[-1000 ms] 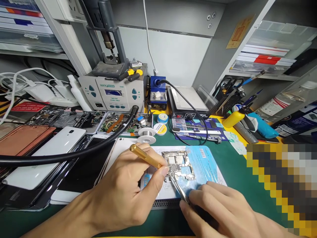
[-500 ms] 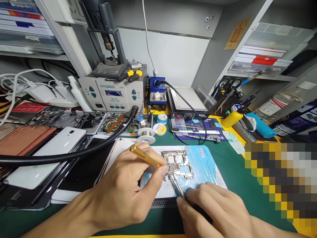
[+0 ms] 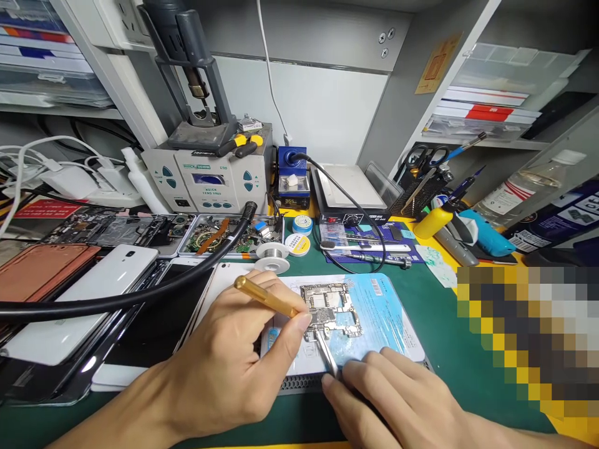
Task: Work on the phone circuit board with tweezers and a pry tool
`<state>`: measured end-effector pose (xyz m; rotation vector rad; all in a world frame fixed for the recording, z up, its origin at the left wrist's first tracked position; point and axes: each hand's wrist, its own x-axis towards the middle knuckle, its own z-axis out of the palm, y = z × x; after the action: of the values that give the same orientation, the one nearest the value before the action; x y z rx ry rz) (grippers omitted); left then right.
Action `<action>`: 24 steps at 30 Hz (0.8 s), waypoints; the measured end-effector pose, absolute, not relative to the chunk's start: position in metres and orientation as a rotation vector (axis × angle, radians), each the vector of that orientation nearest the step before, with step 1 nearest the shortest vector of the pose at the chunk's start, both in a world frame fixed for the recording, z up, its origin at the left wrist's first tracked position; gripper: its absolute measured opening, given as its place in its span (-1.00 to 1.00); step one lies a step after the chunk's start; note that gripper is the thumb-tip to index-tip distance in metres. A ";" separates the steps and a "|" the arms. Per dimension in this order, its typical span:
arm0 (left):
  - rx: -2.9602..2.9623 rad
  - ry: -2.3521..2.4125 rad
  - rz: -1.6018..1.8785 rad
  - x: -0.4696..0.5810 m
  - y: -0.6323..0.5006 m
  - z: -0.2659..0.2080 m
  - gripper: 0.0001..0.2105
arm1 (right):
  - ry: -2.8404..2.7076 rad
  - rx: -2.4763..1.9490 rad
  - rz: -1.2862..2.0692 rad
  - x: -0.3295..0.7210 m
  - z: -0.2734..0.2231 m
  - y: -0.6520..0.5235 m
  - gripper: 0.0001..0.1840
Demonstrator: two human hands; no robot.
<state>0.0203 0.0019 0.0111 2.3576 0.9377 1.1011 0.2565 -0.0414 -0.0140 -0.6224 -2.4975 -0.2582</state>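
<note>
My left hand [image 3: 243, 343] is closed around a slim gold-coloured metal handle [image 3: 264, 295], whose working tip is hidden behind the thumb at the board's left side. A phone logic board [image 3: 324, 315], with cut-out openings and a dense chip area, lies on a blue-and-white printed sheet [image 3: 395, 321]. In my right hand [image 3: 388, 393], fingers closed, is a pair of silver tweezers [image 3: 327, 355]. The tweezers' points reach the board's lower edge; whether they grip anything there is too small to tell.
Phones, including a white one [image 3: 88, 302], lie at the left, crossed by a thick black hose [image 3: 187, 277]. Behind stand a hot-air station [image 3: 206, 181], a solder spool [image 3: 272, 257] and a heating plate [image 3: 350, 187]. A yellow bottle [image 3: 433, 221] lies at the right.
The whole view has shifted slightly. The tweezers stand a little steeper, and their arms look closer together. My left hand keeps its hold on the gold handle.
</note>
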 end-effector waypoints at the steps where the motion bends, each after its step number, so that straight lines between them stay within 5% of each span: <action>1: 2.360 0.941 1.097 0.020 0.002 0.011 -0.88 | -2.505 -0.624 -0.257 0.257 -0.014 -0.041 -0.77; 24: 2.371 0.934 1.116 0.017 -0.001 0.012 -0.87 | -2.487 -0.562 -0.376 0.256 -0.020 -0.040 -0.82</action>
<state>0.0173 -0.0007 0.0117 2.3713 0.9335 1.1158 0.2563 -0.0400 -0.0203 -0.5621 -2.4873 -0.3761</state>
